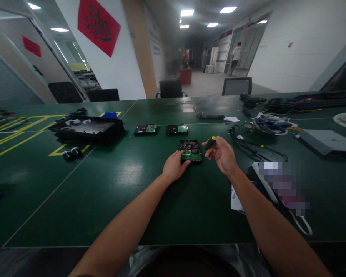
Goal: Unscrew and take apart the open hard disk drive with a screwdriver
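Note:
A hard drive lies on the green table in front of me, its green circuit board facing up on the near half. My left hand grips it at the near left corner, fingers along the left side and thumb by the front edge. Just right of the drive, my right hand is closed around a screwdriver with a dark green handle and a yellow end. The screwdriver's tip is too small to make out. Two more hard drives, a left one and a right one, lie farther back.
At the left are a black tray and small black parts. A soldering-iron-like tool lies at the back. On the right are black cables, a heaped dish, a grey metal box and a blurred-out object.

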`<action>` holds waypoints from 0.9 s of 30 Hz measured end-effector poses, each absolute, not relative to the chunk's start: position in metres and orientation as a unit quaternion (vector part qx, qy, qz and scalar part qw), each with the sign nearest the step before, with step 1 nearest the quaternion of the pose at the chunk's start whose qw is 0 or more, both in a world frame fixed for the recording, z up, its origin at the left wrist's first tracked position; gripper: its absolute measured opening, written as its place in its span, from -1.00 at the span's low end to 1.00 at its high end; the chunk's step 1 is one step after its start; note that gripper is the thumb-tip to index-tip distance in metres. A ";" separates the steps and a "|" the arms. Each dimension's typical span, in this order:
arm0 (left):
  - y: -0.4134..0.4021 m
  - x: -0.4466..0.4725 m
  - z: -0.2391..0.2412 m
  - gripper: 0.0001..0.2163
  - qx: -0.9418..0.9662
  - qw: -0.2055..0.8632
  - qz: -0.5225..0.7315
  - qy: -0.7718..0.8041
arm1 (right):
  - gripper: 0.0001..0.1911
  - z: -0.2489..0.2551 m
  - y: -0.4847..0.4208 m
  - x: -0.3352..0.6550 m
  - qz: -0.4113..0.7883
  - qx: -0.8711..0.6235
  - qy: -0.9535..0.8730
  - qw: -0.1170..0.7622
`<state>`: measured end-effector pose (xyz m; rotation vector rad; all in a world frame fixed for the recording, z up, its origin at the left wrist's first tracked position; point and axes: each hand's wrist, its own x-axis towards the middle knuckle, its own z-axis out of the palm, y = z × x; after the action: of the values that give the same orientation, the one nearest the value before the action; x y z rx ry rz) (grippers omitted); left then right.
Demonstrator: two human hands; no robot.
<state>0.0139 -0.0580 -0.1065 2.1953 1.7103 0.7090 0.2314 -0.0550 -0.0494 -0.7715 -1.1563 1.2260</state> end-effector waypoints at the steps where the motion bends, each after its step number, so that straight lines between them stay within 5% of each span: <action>1: -0.058 0.014 -0.106 -0.45 0.758 0.134 0.246 0.589 | -0.63 -0.049 -0.056 0.231 0.527 -0.335 -0.504 0.597; 18: -0.058 0.014 -0.110 -0.46 0.762 0.125 0.249 0.584 | -0.62 -0.053 -0.052 0.233 0.511 -0.334 -0.511 0.605; 27: -0.056 0.013 -0.111 -0.45 0.758 0.134 0.242 0.590 | -0.68 -0.048 -0.056 0.235 0.281 -0.412 -0.605 0.621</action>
<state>0.0127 -0.0561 -0.1105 2.1990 1.7106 0.7029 0.2349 -0.0561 -0.0483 -0.9481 -1.3900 0.6458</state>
